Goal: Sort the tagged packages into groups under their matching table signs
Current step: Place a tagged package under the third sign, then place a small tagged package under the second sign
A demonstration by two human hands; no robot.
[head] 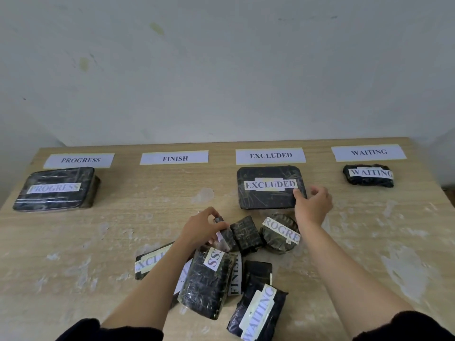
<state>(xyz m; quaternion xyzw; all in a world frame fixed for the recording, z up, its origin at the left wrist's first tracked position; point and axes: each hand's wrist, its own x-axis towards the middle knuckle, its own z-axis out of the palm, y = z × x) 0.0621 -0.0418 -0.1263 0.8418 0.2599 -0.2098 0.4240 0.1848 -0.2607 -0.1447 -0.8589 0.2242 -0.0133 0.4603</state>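
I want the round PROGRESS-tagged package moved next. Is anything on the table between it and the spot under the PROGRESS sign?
The left hand and small packages sit beside the round package; beyond them, bare table reaches the PROGRESS sign.

Left hand (204,226) grips a small package (225,236); right hand (311,205) touches the EXCLUDED package (269,187).
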